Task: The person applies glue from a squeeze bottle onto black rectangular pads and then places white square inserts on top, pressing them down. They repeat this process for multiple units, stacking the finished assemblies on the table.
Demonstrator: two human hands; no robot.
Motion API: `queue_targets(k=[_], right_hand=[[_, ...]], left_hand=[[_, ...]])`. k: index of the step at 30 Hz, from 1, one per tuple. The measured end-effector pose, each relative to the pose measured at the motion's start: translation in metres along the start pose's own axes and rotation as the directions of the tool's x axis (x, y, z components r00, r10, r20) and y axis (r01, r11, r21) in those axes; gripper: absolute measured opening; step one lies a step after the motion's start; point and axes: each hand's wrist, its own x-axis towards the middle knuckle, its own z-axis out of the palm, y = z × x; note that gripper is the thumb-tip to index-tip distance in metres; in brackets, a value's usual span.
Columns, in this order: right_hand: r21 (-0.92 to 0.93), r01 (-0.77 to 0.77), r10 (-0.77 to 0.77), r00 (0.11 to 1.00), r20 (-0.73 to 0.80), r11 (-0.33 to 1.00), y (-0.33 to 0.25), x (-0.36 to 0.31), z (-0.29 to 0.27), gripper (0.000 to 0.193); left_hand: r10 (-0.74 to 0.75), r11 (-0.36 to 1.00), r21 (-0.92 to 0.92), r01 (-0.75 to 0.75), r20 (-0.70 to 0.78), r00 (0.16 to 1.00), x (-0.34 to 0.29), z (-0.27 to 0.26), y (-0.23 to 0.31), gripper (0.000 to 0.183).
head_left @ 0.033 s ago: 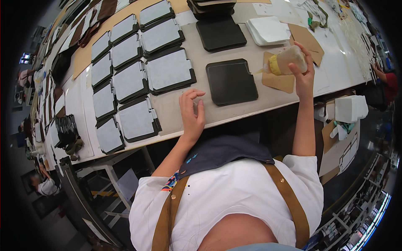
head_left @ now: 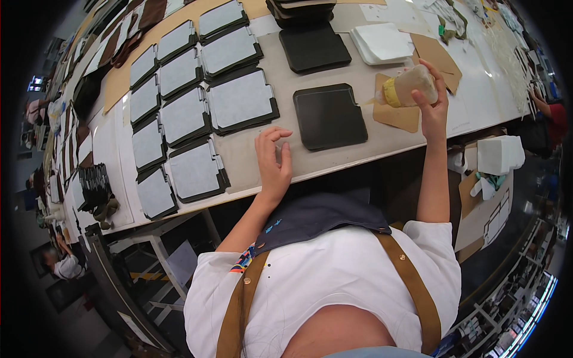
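My right hand (head_left: 436,107) is wrapped round a translucent squeeze bottle (head_left: 412,87) with a yellow cap. The bottle lies tipped on its side in the air, its nozzle pointing left toward a flat black panel (head_left: 331,117). That panel has rounded corners and a notch on its right edge; the nozzle is apart from it. To the panel's left, my left hand (head_left: 274,164) rests at the table's near edge. Its fingers are loosely bent, thumb apart, and it holds nothing. Below the bottle is a brown card piece (head_left: 399,120).
Rows of black pieces topped with pale grey sheets (head_left: 242,101) cover the table's left part. Beyond the panel lie another black panel (head_left: 315,49), a dark stack (head_left: 301,11) and white sheets (head_left: 382,45). Brown card (head_left: 439,59) lies farther right. A white block-shaped bundle (head_left: 500,155) sits below the table's right side.
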Motion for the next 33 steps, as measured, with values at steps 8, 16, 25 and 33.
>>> queue_targets(k=[8, 16, 25, 33], right_hand=[[0.002, 0.028, -0.028, 0.999, 0.037, 1.000, 0.004, -0.006, -0.009, 0.063], [0.075, -0.031, 0.027, 0.998, 0.052, 0.997, -0.002, -0.014, -0.010, 0.066], [0.114, -0.034, 0.028, 0.998, 0.055, 0.993, -0.001, -0.015, -0.001, 0.066], [0.048, -0.040, 0.038, 0.999, 0.025, 0.998, 0.005, -0.026, -0.014, 0.068]], left_hand=[[0.053, 0.997, 0.048, -0.054, 0.010, 0.999, -0.001, -0.001, -0.006, 0.026], [0.046, 0.998, 0.050, -0.046, 0.007, 0.999, -0.001, -0.001, -0.005, 0.025], [0.051, 0.997, 0.055, -0.051, 0.006, 0.999, -0.001, 0.000, -0.007, 0.025], [0.002, 1.000, 0.007, -0.003, 0.019, 1.000, 0.000, 0.000, -0.001, 0.025]])
